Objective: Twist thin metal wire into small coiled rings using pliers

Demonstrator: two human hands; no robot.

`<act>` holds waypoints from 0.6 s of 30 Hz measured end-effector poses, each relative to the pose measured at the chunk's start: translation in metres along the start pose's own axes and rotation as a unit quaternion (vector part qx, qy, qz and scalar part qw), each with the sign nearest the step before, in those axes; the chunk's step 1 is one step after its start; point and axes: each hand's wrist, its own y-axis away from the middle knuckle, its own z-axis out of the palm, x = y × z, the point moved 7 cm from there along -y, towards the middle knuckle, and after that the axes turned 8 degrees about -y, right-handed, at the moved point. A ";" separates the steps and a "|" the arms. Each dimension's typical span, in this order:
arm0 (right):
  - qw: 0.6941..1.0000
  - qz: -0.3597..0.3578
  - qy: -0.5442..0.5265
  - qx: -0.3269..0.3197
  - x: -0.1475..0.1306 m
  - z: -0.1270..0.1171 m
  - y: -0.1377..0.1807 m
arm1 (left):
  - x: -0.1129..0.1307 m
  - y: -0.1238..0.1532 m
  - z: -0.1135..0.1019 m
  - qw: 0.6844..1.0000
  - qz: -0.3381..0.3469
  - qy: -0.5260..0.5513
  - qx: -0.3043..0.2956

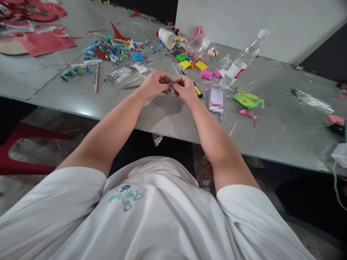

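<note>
Both hands meet over the near part of the grey table, thumbs and fingertips pinched together. My left hand (157, 82) and my right hand (186, 88) close on a small dark piece (171, 83), too tiny to make out, with a thin pale loop below it. A grey textured mat (170, 115) lies under them at the table edge. Just beyond my right hand rests a yellow and black pen-like tool (198, 89). Left of my left hand are a bundle of thin clear strips (121, 72) and a wooden stick (97, 77).
A tilted clear bottle (240, 66), a green packet (248, 99) and a blurred white card (216, 100) stand or lie to the right. Behind are a white tub (167, 38), several bright clay packs (201, 65) and blue bits (100, 50). Red cloth (45, 41) lies far left.
</note>
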 end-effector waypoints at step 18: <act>0.999 0.002 -0.009 -0.041 -0.003 -0.005 -0.007 | 0.002 0.000 -0.005 1.000 -0.015 -0.019 0.020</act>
